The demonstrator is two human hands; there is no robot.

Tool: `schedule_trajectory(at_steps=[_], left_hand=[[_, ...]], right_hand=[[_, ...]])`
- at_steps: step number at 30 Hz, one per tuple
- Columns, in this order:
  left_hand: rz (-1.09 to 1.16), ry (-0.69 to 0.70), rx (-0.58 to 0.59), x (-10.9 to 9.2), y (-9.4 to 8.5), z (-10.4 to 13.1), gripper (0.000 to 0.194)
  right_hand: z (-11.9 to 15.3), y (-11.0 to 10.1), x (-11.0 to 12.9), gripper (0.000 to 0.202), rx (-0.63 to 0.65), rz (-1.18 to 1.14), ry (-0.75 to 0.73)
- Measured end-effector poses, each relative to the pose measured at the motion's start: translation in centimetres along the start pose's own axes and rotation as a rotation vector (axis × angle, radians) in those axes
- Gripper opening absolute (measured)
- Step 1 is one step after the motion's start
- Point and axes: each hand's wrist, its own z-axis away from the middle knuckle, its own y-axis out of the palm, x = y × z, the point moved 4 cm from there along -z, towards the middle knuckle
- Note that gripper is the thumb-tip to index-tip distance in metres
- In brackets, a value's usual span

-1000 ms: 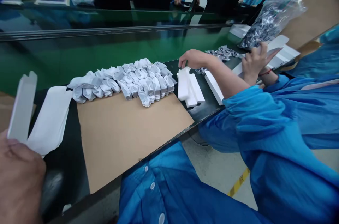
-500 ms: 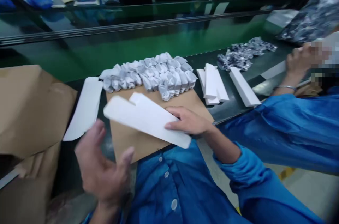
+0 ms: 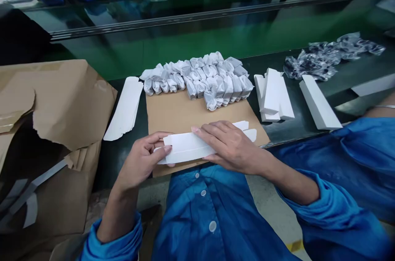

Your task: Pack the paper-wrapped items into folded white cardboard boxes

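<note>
A long white flat-folded carton (image 3: 187, 148) is held level between both hands, just above the near part of a brown cardboard sheet (image 3: 173, 111). My left hand (image 3: 143, 156) pinches its left end, thumb on top and fingers beneath. Across the right half lies my right hand (image 3: 231, 146), fingers over the top face; loose flaps stick out beyond it on the right. Rows of small paper-wrapped packets (image 3: 200, 76) sit on the far part of the sheet. Left of the sheet lies a stack of flat white carton blanks (image 3: 125, 109).
Several long white boxes (image 3: 273, 94) lie right of the sheet, with another white box (image 3: 319, 102) farther right. Behind them are clear-bagged dark parts (image 3: 333, 57). A torn brown carton (image 3: 61, 100) stands at left. A co-worker's blue sleeve (image 3: 364, 142) is close on the right.
My left hand has come in from the left and gripped the carton's end. The carton has turned level and moved nearer me; my right hand now lies over it. The view has shifted rightward.
</note>
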Motion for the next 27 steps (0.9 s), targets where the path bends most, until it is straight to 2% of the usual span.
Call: schedule_trajectory(at_steps=[3,9,11,13,14,16,17,18,19,21,22,24,26,27], left_hand=[[-0.198,0.057,-0.025,-0.3,0.0,-0.2,0.028],[-0.368,0.157,-0.32,-0.1,0.0,-0.9,0.011],[-0.285,0.235,-0.408,-0.5,-0.3,-0.5,0.02],[-0.106,0.42,-0.573,-1.0,-0.1,0.5,0.037],[-0.029,0.523,-0.614,-1.1,0.6,1.1,0.044],[0.031,0.642,-0.555,-1.0,3.1,1.5,0.057],[0.018,0.625,-0.464,-0.7,4.6,1.3,0.071],[0.009,0.579,-0.449,-0.2,5.7,1.0,0.083],[0.001,0.525,-0.487,0.3,6.3,0.7,0.092],[-0.014,0.413,-0.583,1.1,6.3,-0.1,0.097],[-0.024,0.367,-0.576,1.5,5.9,-0.5,0.096],[-0.046,0.316,-0.439,1.8,5.4,-1.1,0.087],[-0.072,0.344,-0.311,1.6,5.1,-1.1,0.078],[-0.089,0.375,-0.287,1.4,5.1,-0.9,0.076]], right_hand=[[0.2,-0.1,-0.2,0.057,0.011,-0.02,-0.054],[0.2,0.4,0.9,0.037,-0.088,0.134,-0.007],[0.2,0.4,0.3,0.036,-0.143,0.135,0.082],[0.2,0.7,-0.8,0.038,-0.241,0.117,0.283],[0.2,0.9,-1.1,0.041,-0.297,0.11,0.39],[0.0,1.9,-0.8,0.049,-0.374,0.091,0.522],[-0.2,2.5,-0.1,0.05,-0.369,0.057,0.524],[-0.5,3.0,0.7,0.051,-0.338,-0.002,0.49],[-0.8,3.4,1.6,0.054,-0.286,-0.088,0.434],[-1.1,3.5,2.7,0.065,-0.17,-0.332,0.35],[-1.2,3.1,2.6,0.07,-0.148,-0.457,0.366],[-1.3,2.1,1.5,0.067,-0.169,-0.679,0.465],[-1.7,1.4,0.2,0.044,-0.249,-0.838,0.534],[-2.0,1.2,-0.1,0.034,-0.296,-0.892,0.535]])
